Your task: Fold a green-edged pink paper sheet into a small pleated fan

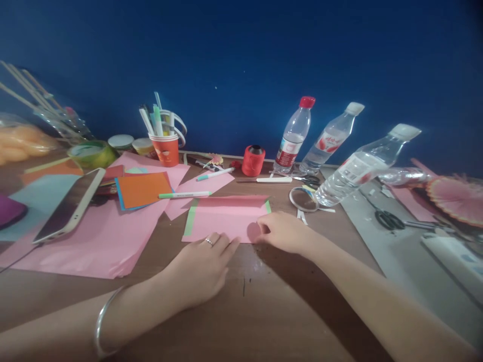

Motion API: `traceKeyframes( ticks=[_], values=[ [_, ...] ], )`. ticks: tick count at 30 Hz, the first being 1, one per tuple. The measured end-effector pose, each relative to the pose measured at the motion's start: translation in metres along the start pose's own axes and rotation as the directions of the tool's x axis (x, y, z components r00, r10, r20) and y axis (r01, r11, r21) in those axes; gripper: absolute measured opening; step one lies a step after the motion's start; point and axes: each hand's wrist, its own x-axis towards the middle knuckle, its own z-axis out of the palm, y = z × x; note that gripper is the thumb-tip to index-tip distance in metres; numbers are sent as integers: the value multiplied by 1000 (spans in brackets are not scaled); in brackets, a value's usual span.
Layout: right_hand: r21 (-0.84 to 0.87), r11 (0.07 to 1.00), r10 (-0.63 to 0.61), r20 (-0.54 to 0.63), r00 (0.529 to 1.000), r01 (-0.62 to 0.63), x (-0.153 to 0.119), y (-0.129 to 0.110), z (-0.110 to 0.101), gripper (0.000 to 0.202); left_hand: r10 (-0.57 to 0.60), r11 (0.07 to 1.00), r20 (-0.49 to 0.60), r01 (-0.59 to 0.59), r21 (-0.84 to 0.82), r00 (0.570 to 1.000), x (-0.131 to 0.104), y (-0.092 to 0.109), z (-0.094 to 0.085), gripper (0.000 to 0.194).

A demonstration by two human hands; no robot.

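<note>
A pink sheet of paper (222, 218) with light green side edges lies on the brown table, its far edge folded up slightly. My left hand (206, 266), with a ring and a silver bangle, rests on the near edge, fingers extended and pressed flat. At the right edge of the paper, my right hand (283, 231) is curled, thumb and fingers closed on the paper's near right part. The fingertips of my right hand are partly hidden. Just beyond the paper lies a green-and-white marker (184, 194), across orange paper (142, 190).
Water bottles (294, 136) stand behind on the right, near scissors (390, 219) and a tape roll (304, 199). A red thread spool (253, 161) and a paper cup of pens (166, 151) are at the back. A phone (70, 206) lies left on large pink paper (113, 241).
</note>
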Motion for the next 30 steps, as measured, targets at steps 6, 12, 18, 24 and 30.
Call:
traceKeyframes(
  ticks=[6,12,18,24,30],
  values=[
    [7,1000,-12,-13,1000,12,1,8,0,27,-33,997,45,36,-68,998,8,8,-4,47],
    [75,995,-67,19,998,65,-3,14,-8,17,-36,992,39,40,-123,999,13,20,1,48],
    [90,992,-94,12,995,93,0,17,-5,16,-92,988,77,100,-115,993,24,25,-11,53],
    [57,994,-98,30,995,96,-3,15,-10,16,-89,990,104,99,-96,991,29,24,-14,54],
    [-4,999,-32,69,997,32,-8,22,-18,19,-92,988,95,103,-112,991,27,23,-10,54]
  ],
)
